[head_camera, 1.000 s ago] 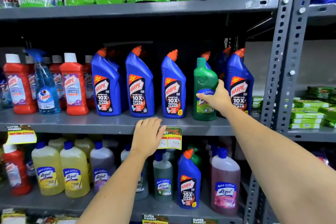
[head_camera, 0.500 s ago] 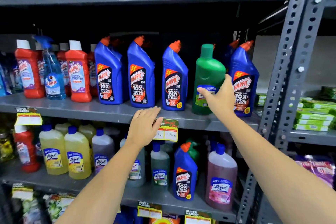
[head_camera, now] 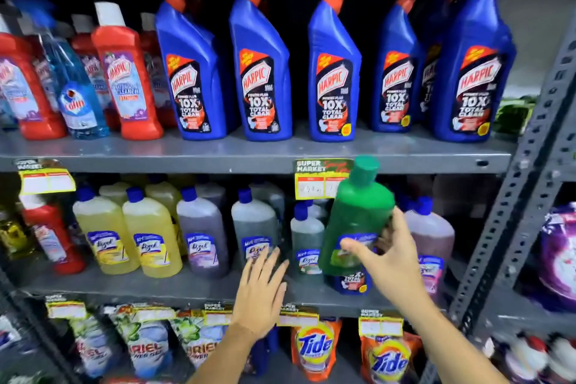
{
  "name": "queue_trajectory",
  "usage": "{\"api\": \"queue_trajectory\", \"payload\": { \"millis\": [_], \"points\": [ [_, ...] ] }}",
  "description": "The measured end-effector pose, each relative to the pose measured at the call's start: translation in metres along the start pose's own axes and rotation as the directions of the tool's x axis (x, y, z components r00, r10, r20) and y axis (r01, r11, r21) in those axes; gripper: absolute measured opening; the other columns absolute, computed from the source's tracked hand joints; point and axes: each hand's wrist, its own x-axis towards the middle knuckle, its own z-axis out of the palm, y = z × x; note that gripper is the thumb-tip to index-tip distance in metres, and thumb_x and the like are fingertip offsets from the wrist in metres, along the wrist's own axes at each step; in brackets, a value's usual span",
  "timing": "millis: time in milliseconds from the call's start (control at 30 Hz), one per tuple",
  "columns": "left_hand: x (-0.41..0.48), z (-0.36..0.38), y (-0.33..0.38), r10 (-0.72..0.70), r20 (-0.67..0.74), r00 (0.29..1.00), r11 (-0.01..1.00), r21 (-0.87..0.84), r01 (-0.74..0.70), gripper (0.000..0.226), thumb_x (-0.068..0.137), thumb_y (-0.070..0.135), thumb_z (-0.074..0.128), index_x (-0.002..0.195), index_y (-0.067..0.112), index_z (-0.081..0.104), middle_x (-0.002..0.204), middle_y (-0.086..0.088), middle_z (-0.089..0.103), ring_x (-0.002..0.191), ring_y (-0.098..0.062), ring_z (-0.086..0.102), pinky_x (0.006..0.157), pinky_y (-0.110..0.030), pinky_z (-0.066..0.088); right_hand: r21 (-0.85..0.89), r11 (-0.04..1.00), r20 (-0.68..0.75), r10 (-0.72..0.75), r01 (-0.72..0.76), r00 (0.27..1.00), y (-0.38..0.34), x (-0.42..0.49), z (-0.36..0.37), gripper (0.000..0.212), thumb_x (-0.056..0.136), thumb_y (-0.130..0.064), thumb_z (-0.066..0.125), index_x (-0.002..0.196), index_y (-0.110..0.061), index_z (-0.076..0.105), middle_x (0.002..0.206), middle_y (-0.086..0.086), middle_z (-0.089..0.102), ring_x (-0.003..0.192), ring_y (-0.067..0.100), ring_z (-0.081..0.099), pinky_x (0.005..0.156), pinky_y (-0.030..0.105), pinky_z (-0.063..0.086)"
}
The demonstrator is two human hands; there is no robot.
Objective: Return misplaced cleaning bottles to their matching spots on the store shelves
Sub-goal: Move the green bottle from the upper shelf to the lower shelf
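My right hand (head_camera: 386, 256) grips a green bottle (head_camera: 358, 215) with a green cap, held tilted in the air in front of the lower shelf (head_camera: 156, 285). Behind and below the green bottle stands a small blue Harpic bottle (head_camera: 352, 282), mostly hidden. My left hand (head_camera: 261, 290) is open, fingers spread, at the lower shelf's front edge near the grey Lizol bottles (head_camera: 254, 227). A row of blue Harpic bottles (head_camera: 265, 72) fills the upper shelf (head_camera: 249, 153). A blue Colin spray bottle (head_camera: 73, 87) stands among red Harpic bottles (head_camera: 124, 72).
Yellow Lizol bottles (head_camera: 127, 234) and a red bottle (head_camera: 50, 234) stand at the lower shelf's left, a pinkish Lizol bottle (head_camera: 431, 234) at its right. Tide pouches (head_camera: 314, 349) and Ariel pouches (head_camera: 146, 349) hang below. A perforated grey upright (head_camera: 514, 196) bounds the right side.
My right hand has lifted the green bottle off the upper shelf and brought it down to the lower shelf's level. My left hand dropped from the upper shelf edge to the lower one.
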Motion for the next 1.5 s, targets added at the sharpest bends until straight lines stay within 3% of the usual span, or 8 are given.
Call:
{"api": "queue_trajectory", "payload": {
  "millis": [233,400,533,867,1000,1133,1300,1500],
  "points": [
    [-0.039,0.067,-0.028,-0.039,0.369,0.929,0.999,0.047,0.024,0.055,0.099,0.048,0.031,0.138,0.015,0.053,0.148,-0.007,0.045,0.14,-0.024,0.028,0.11,-0.045,0.014,-0.101,0.978,0.031,0.186,-0.183,0.982,0.082,-0.02,0.061,0.075,0.059,-0.041,0.084,0.123,-0.04,0.047,0.116,-0.008,0.069,0.109,0.013,0.066,0.096,0.047,0.052],
    [-0.039,0.082,-0.037,0.024,0.439,0.898,1.0,0.002,-0.027,0.061,0.093,0.051,0.042,0.142,0.014,0.047,0.152,-0.005,0.038,0.139,-0.025,0.037,0.108,-0.046,0.018,-0.162,0.957,0.063,0.254,-0.241,0.965,0.123,-0.019,0.092,0.075,0.063,-0.039,0.084,0.126,-0.032,0.045,0.122,-0.007,0.064,0.116,0.013,0.061,0.099,0.047,0.049],
    [-0.04,0.083,-0.037,0.036,0.47,0.882,0.999,-0.05,-0.014,0.064,0.101,0.052,0.018,0.141,0.012,0.048,0.148,-0.008,0.045,0.137,-0.026,0.04,0.107,-0.047,0.021,-0.212,0.939,0.039,0.286,-0.272,0.957,0.141,-0.019,0.102,0.074,0.065,-0.036,0.085,0.127,-0.031,0.045,0.12,-0.008,0.064,0.114,0.01,0.061,0.098,0.044,0.05],
    [-0.041,0.083,-0.04,0.07,0.43,0.9,0.996,-0.073,-0.043,0.06,0.097,0.049,0.035,0.146,0.014,0.041,0.153,-0.008,0.037,0.141,-0.026,0.032,0.111,-0.046,0.015,-0.391,0.898,0.031,0.231,-0.201,0.973,0.156,-0.01,0.112,0.077,0.074,-0.03,0.082,0.136,-0.007,0.043,0.119,0.005,0.045,0.108,0.004,0.042,0.092,0.002,0.033],
    [-0.043,0.082,-0.04,0.055,0.442,0.895,0.997,-0.076,-0.024,0.061,0.097,0.05,0.039,0.147,0.014,0.039,0.154,-0.006,0.036,0.143,-0.025,0.029,0.113,-0.045,0.012,-0.413,0.881,0.002,0.255,-0.232,0.967,0.156,-0.014,0.113,0.06,0.074,-0.033,0.081,0.122,-0.009,0.053,0.108,0.003,0.05,0.099,0.011,0.049,0.092,0.031,0.047],
    [-0.042,0.08,-0.037,0.05,0.473,0.879,0.997,-0.075,-0.016,0.061,0.097,0.051,0.039,0.146,0.014,0.041,0.152,-0.007,0.039,0.141,-0.026,0.032,0.112,-0.045,0.013,-0.367,0.891,-0.023,0.278,-0.267,0.96,0.158,-0.021,0.11,0.061,0.072,-0.042,0.081,0.122,-0.017,0.057,0.108,-0.003,0.059,0.102,0.015,0.059,0.088,0.032,0.051],
    [-0.041,0.079,-0.036,0.022,0.46,0.888,0.999,-0.048,0.0,0.062,0.097,0.049,0.028,0.145,0.013,0.041,0.152,-0.007,0.039,0.141,-0.025,0.033,0.113,-0.046,0.015,-0.134,0.941,-0.523,0.197,-0.309,0.829,0.142,-0.036,0.092,0.038,0.082,-0.041,0.071,0.114,-0.023,0.058,0.096,0.007,0.063,0.083,0.027,0.06,0.076,0.038,0.052],
    [-0.04,0.074,-0.033,0.023,0.468,0.884,1.0,-0.013,-0.019,0.074,0.093,0.058,0.0,0.155,0.018,0.008,0.162,-0.003,0.0,0.148,-0.021,-0.005,0.117,-0.043,-0.009,-0.37,0.82,-0.548,0.187,-0.437,0.815,0.16,-0.015,0.068,0.091,0.068,-0.029,0.081,0.141,-0.002,0.034,0.133,0.024,0.044,0.125,0.04,0.04,0.106,0.05,0.035]
  ]
}}
